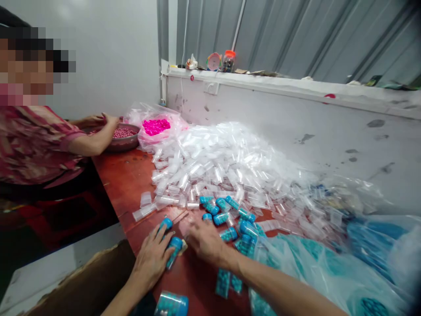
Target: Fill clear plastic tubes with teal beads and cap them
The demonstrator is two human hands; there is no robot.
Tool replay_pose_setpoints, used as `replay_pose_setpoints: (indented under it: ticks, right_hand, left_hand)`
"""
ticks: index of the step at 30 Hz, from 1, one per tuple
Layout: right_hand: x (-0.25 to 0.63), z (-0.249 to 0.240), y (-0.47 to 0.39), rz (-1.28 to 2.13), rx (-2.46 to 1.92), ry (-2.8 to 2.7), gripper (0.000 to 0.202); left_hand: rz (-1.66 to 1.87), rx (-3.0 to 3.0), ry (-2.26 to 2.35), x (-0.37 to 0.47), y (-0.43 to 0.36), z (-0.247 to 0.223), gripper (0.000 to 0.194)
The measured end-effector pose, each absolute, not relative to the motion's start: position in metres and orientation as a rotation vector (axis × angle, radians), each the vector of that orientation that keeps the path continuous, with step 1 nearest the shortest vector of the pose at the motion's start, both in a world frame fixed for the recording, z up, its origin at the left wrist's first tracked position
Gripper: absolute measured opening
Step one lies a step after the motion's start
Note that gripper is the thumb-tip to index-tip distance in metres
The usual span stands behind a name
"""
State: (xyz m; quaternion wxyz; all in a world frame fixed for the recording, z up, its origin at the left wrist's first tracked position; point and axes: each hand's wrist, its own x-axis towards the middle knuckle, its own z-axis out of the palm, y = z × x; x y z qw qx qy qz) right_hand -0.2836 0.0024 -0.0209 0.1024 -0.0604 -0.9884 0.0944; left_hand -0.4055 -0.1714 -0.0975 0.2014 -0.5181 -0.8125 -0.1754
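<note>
My left hand (153, 254) rests at the near edge of the red table (126, 180), its fingers spread over small clear tubes with blue caps. One such tube (174, 251) lies by its thumb, and another blue cap (166, 223) shows at its fingertips. To the right, my right hand (205, 241) is bent low over the table with its fingers curled and blurred; what they hold, if anything, is hidden. Filled blue-capped tubes (228, 234) lie just beyond and beside it. A larger blue-capped container (171, 303) is at the bottom edge.
A large heap of clear empty tubes (223, 162) covers the table's back. Plastic bags of teal pieces (296, 259) stand at right. Behind left are a bag of pink pieces (156, 127) and a bowl (123, 142) where another person works. An open cardboard box (88, 281) stands at lower left.
</note>
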Motion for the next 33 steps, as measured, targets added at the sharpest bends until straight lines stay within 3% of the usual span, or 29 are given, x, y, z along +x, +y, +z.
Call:
replay_pose_setpoints:
  ticks: [5,9,13,17,20,33]
  right_hand:
    - [-0.284,-0.019,0.045,0.149,-0.807,-2.923,0.049]
    - [-0.276,-0.024,0.011,0.291,-0.559,-3.018,0.049]
    - [-0.277,-0.002,0.009,0.305,-0.497,-3.078,0.026]
    - [-0.281,0.009,0.068,-0.025,-0.959,-2.841,0.028]
    - [-0.278,0.002,0.105,-0.032,-1.211,-2.785,0.029]
    - [-0.304,-0.009,0.076,0.159,-0.862,-2.922,0.028]
  left_hand:
    - [-0.64,-1.473,-2.065,-0.358,-0.213,-0.086,0.037]
    - [-0.919,-1.38,-2.213,-0.355,-0.201,-0.057,0.031]
    - [-1.057,-1.427,-2.307,-0.377,-0.133,-0.033,0.035]
    - [-0.847,-1.606,-2.345,-0.393,-0.048,-0.028,0.037]
    - [-0.694,-1.629,-2.426,-0.391,-0.008,-0.033,0.039]
    - [-0.62,-1.669,-2.478,-0.376,-0.037,-0.054,0.034]
